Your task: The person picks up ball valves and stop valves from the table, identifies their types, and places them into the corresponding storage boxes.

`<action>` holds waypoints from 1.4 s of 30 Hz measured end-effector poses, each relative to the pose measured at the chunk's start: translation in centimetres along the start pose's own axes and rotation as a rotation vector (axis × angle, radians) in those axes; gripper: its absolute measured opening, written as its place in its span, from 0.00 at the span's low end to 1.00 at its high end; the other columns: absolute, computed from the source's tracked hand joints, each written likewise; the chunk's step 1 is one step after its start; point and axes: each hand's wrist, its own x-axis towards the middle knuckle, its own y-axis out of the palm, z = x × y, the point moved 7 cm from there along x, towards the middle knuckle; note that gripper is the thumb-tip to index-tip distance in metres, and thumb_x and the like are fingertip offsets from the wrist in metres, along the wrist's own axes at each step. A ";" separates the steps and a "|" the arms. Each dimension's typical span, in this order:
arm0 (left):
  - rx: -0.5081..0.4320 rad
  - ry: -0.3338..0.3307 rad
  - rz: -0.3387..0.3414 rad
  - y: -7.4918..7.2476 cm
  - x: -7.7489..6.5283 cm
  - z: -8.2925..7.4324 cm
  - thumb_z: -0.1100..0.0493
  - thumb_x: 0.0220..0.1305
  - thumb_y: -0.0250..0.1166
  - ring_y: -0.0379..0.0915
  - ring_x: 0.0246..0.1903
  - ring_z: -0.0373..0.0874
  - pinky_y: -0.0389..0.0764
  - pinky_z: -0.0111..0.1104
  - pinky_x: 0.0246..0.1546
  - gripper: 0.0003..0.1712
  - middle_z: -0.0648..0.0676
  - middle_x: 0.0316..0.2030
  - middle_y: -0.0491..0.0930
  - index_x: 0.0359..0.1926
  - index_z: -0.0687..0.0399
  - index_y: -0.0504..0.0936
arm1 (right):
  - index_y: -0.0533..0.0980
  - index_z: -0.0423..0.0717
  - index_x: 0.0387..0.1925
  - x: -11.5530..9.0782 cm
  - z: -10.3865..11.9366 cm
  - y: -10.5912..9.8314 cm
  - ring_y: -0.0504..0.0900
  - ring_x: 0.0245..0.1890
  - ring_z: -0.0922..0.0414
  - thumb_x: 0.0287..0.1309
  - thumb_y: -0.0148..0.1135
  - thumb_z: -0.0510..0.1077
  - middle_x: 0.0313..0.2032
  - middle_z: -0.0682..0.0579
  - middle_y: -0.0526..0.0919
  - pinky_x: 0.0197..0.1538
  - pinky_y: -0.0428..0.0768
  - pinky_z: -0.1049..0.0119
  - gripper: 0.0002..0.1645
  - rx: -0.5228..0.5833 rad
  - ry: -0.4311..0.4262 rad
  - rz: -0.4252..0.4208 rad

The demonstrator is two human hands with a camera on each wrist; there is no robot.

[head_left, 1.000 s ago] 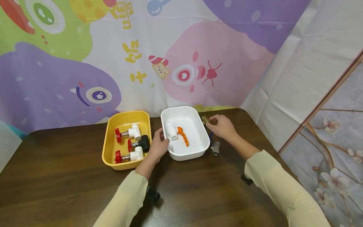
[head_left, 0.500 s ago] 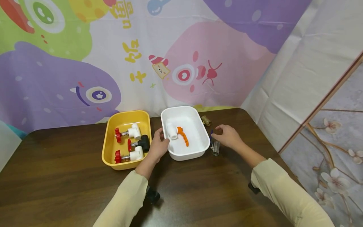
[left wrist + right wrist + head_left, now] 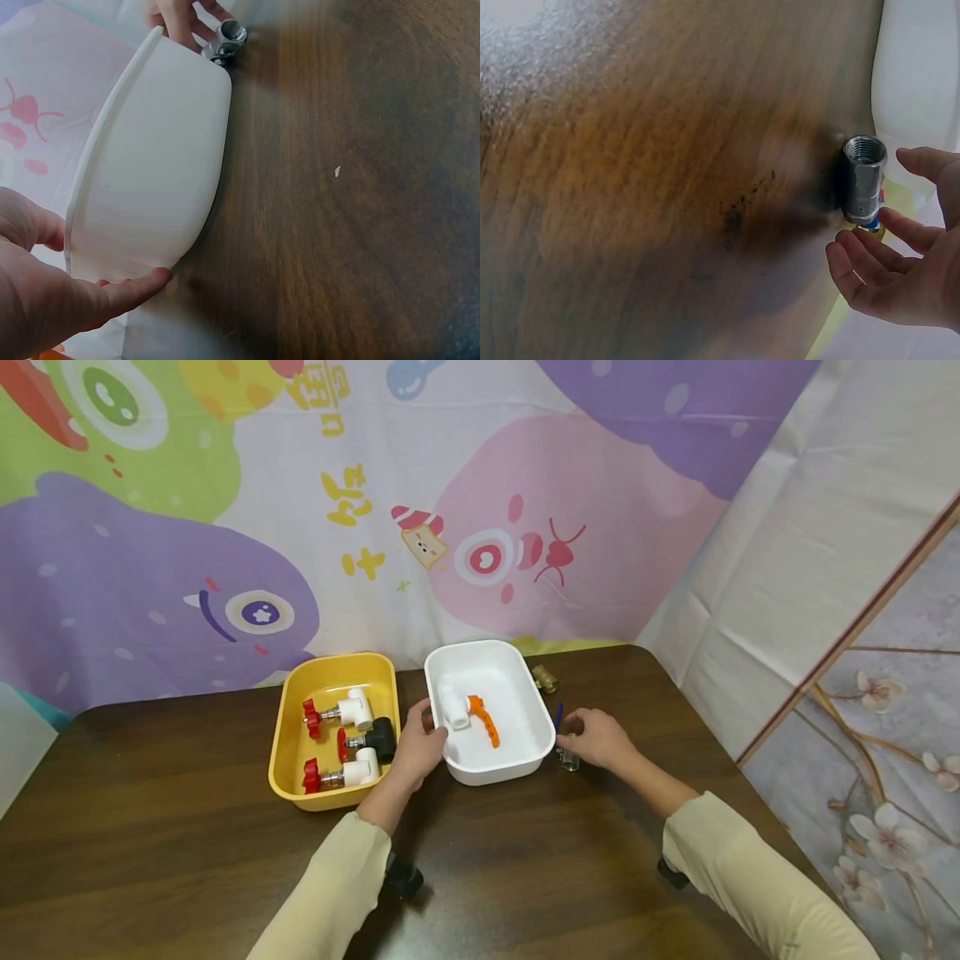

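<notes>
My left hand (image 3: 422, 747) holds the left side of the white tray (image 3: 498, 768), its thumb at the rim. In that tray lies a white plastic ball valve (image 3: 455, 706) with an orange lever. To the tray's right, my right hand (image 3: 600, 739) reaches over a silver metal ball valve (image 3: 864, 180) with a blue handle (image 3: 558, 716). The right wrist view shows the thumb apart from the valve and the other fingers loosely bent, one fingertip right at its side. Threads show inside the valve's near end.
A yellow tray (image 3: 281, 764) on the left holds two white valves (image 3: 356, 710) and a black valve (image 3: 382, 739), all with red handwheels. A brass valve (image 3: 546, 679) lies behind my right hand. A patterned cloth (image 3: 480, 527) hangs behind the brown table (image 3: 495, 868).
My right hand has let go of the brass valve, drawn back toward me, and come down over the silver ball valve. The left hand has stayed on the white tray.
</notes>
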 end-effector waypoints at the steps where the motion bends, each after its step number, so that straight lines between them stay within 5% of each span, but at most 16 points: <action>1: 0.000 -0.002 0.001 0.0 0.0 0.0 0.66 0.66 0.48 0.64 0.57 0.57 0.74 0.47 0.54 0.33 0.68 0.61 0.62 0.70 0.60 0.49 | 0.74 0.37 0.52 0.0 0.0 0.1 0.78 0.50 0.43 0.54 0.60 0.56 0.50 0.39 0.80 0.50 0.76 0.49 0.32 0.000 -0.003 0.000; 42: 0.000 0.005 0.008 0.1 0.1 0.1 0.65 0.66 0.49 0.65 0.57 0.57 0.75 0.47 0.54 0.34 0.66 0.61 0.62 0.71 0.59 0.48 | 0.81 0.38 0.42 0.2 0.5 1.6 0.79 0.40 0.47 0.48 0.65 0.55 0.41 0.41 0.79 0.41 0.78 0.53 0.26 -0.109 0.017 -0.098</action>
